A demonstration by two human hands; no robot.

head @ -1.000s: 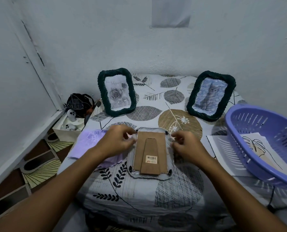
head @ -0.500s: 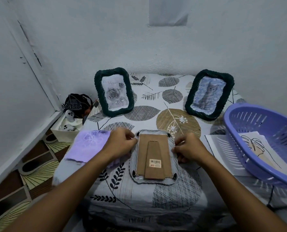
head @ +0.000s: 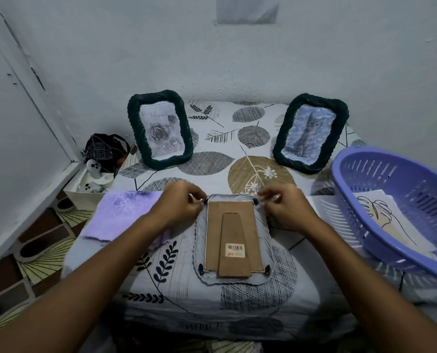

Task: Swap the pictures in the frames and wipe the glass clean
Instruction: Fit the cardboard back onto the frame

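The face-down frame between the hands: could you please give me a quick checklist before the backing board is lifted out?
1. Face-down frame lies flat on the table: ok.
2. Top corner clips turned clear of the backing board: cannot tell, the fingers cover them; left hand and right hand each pinch at one.
3. Bottom corner clips released: cannot tell, too small to judge.
4. Purple cloth within reach for wiping the glass: ok, beside the frame under the left forearm.
5. Replacement pictures at hand: ok, sheets lie in the purple basket.
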